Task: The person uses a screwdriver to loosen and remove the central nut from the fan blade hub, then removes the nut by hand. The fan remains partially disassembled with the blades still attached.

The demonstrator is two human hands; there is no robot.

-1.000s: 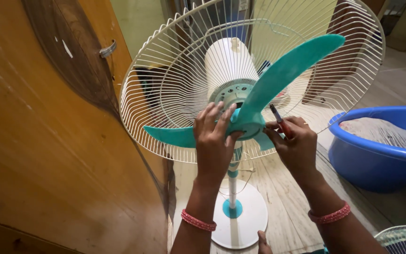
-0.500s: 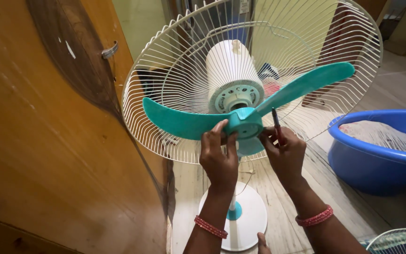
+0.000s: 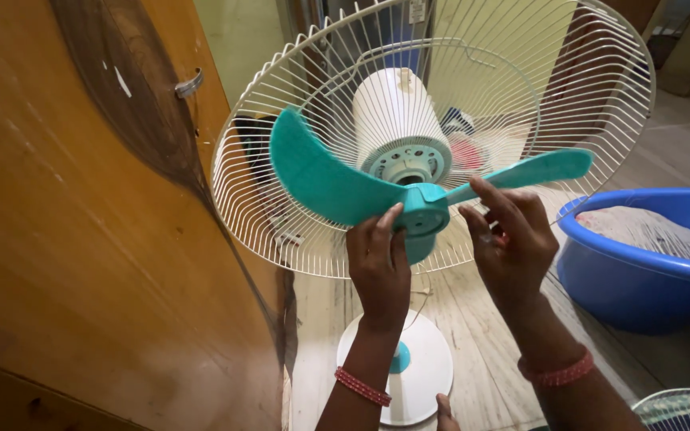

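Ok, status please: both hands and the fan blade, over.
Left hand grips teal blade hub. Right hand beside hub, fingers on one blade. Blade set in front of white rear guard. Blue tub at right, apart.

We reach both arms up and fwd, a pink beaded bangle on each wrist. Our left hand (image 3: 381,267) is raised palm away, fingers together and curled at the tips, thumb hidden. Our right hand (image 3: 514,239) sits just beside it, fingers bent inward, index extended.
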